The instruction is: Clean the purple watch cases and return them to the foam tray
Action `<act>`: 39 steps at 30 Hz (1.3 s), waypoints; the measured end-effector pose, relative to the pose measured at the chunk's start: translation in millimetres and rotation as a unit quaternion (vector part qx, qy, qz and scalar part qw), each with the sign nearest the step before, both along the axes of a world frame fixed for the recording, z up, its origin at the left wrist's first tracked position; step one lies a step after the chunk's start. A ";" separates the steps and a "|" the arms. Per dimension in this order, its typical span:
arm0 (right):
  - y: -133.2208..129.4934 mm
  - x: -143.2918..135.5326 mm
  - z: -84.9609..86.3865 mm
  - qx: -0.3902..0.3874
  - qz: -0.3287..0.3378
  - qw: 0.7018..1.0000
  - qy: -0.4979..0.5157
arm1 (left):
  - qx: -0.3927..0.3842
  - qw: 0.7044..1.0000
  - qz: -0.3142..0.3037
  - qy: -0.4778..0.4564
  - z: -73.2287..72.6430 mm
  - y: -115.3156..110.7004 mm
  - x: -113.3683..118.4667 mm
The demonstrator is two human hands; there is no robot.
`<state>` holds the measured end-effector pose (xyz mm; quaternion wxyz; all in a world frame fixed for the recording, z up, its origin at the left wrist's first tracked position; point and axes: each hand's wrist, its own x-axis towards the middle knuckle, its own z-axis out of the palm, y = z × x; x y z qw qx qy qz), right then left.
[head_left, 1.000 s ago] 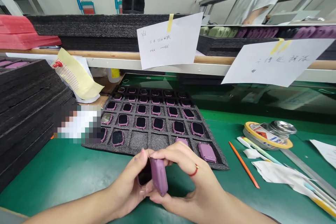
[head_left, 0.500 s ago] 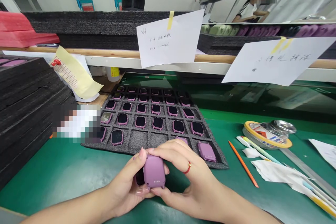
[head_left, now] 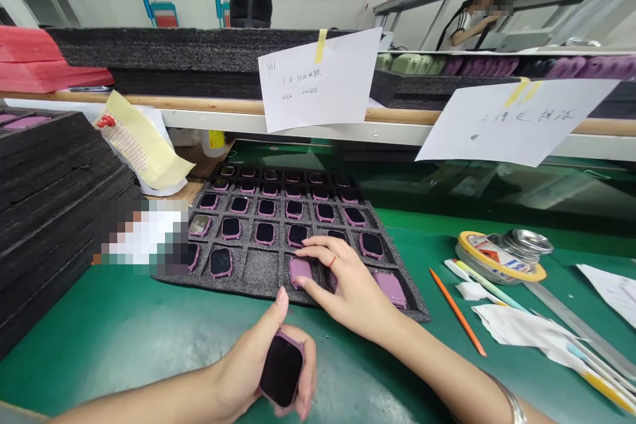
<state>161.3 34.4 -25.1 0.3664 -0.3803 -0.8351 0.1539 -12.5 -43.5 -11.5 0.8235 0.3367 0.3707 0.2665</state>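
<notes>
My left hand (head_left: 271,361) is wrapped round a purple-framed watch (head_left: 282,371), its black screen facing up, above the green table. Over the front row of the dark foam tray (head_left: 261,269), my right hand (head_left: 342,278) has thumb and fingers closed on a purple watch case (head_left: 300,272), back side up, in a compartment. The compartment to its left holds nothing. Another purple case (head_left: 390,288) lies back up in the front right corner. Rows of purple watches with dark screens fill the compartments behind.
Stacked black foam trays (head_left: 54,212) stand at the left. To the right lie an orange stick (head_left: 457,311), a tape roll (head_left: 497,262), brushes and a white cloth (head_left: 527,331). A shelf (head_left: 223,116) with papers crosses behind. A person (head_left: 477,20) is in the background.
My hands have moved apart. My right hand has gone forward to the tray with the back-up purple case, now in a compartment. My left hand keeps the dark-screened watch, now fully in view.
</notes>
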 end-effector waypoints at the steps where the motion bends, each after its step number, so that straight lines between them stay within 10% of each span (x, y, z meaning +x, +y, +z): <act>1: -3.3 0.3 5.0 0.006 0.000 1.000 0.023 | -0.007 1.000 -0.007 -0.001 1.2 0.1 -0.1; 9: -38.4 -0.3 40.4 -0.065 0.189 0.980 0.018 | -0.021 0.990 0.123 -0.062 1.0 2.9 -2.5; 39: -30.0 5.7 46.9 -0.102 0.023 0.925 0.364 | -0.025 0.980 0.128 -0.148 3.2 8.0 -11.2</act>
